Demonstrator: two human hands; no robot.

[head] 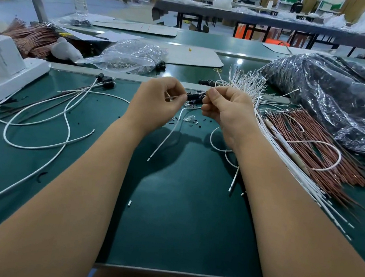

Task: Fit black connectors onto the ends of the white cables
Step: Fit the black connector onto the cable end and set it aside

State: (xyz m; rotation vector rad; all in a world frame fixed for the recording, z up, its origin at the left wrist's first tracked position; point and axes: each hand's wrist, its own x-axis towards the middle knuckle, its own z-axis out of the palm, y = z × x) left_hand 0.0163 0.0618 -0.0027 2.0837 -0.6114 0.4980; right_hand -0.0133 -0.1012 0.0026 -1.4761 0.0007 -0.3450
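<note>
1. A black connector is held above the middle of the green table, between two bare hands raised close together.
2. The fingers of the left hand are curled, with thumb and forefinger pinched on the bare end of a white cable; the rest of the cable hangs down to the table, its free end toward the near edge.
3. The fingers of the right hand are curled and pinched on the connector's right side; whether a second wire is also gripped there cannot be told.
4. The step in hand is judged to be the seating of the cable tip in the connector. It is best done with the tip gripped close to its end, lined up straight with the opening, and pushed in without bending.
5. Finished cables with black caps are laid in loops toward the left edge, their ends near a white machine.
6. A fan of loose white cables is spread toward the right edge, beside a bundle of thin copper-brown wires.
7. Spare black connectors are seen toward the far edge; small black and white scraps are scattered under the hands.
8. The cables look smooth and springy, the connector hard and matt, and the crinkled plastic bags glossy.
</note>
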